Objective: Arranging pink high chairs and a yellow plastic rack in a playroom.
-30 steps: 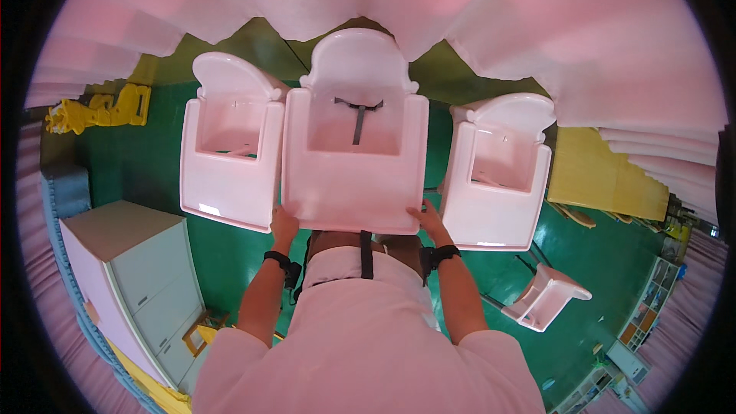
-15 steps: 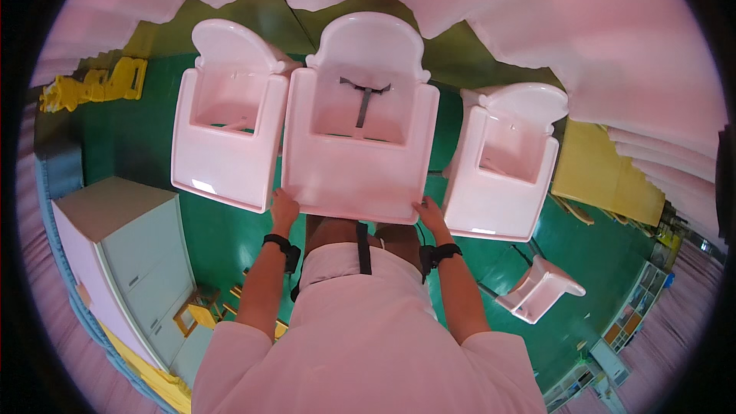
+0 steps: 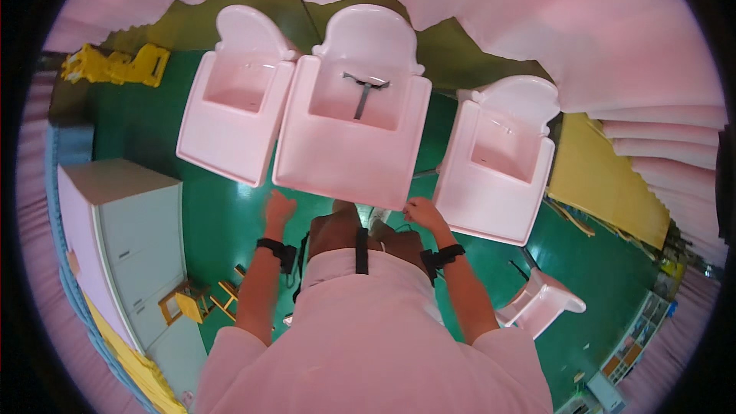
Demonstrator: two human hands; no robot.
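Observation:
In front of me stands a pink high chair (image 3: 353, 157) with a broad tray, a rounded backrest and a dark strap in its seat. My left hand (image 3: 280, 207) is just off the tray's near left corner, slightly blurred, its fingers curled around nothing visible. At the near right corner of that tray is my right hand (image 3: 425, 215), with bent fingers close to the edge; whether they touch it is unclear. A similar pink high chair (image 3: 230, 130) stands close on the left. Another pink high chair (image 3: 494, 195) stands to the right, across a narrow gap.
Pink drapery (image 3: 491, 15) hangs along the far side. A pink chair (image 3: 543, 303) is at the lower right, and a yellow table (image 3: 602, 176) lies beyond the right high chair. To my left are a pale cabinet (image 3: 142, 238), small wooden chairs (image 3: 192, 303) and yellow toys (image 3: 115, 65).
My left hand has come away from the tray edge of the middle high chair. My right hand has shifted slightly to the left, to the tray's corner. The whole view has turned slightly.

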